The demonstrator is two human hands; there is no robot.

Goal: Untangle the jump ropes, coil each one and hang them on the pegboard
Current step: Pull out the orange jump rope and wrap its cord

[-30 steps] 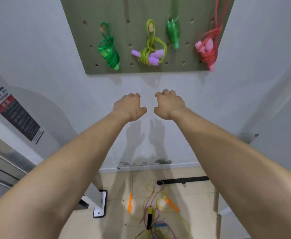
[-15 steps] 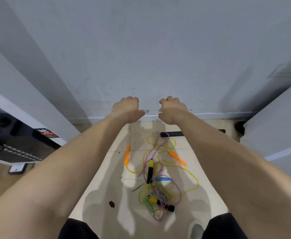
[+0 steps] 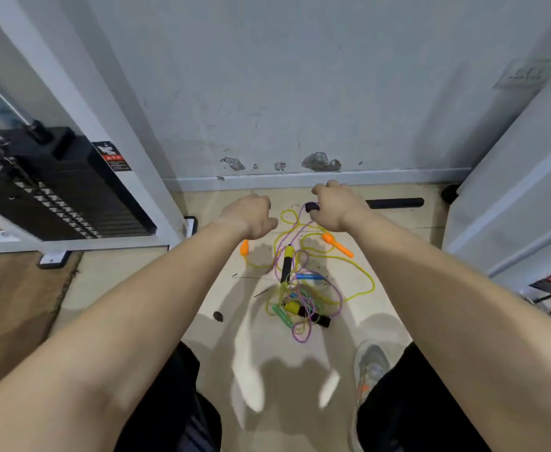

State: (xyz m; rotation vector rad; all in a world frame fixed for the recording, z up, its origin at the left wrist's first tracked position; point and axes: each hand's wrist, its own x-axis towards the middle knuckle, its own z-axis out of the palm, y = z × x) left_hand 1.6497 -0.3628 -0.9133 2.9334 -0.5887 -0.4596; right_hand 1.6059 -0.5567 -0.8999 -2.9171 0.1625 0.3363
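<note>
Rope tangle [image 3: 292,308] on floor [image 3: 130,285] beneath left hand [image 3: 251,215], right hand [image 3: 336,208]; fingers off it

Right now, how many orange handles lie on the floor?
2. The first orange handle sits beside the left hand; the second orange handle lies below the right hand. The tangle may hide more.

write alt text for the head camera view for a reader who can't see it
A person's left hand and right hand, both loosely curled, reach down over a tangle of jump ropes on a beige floor by a scuffed grey wall. Orange handles and a yellow-and-black handle stick out of the tangle; a black weight stack stands at left.
</note>
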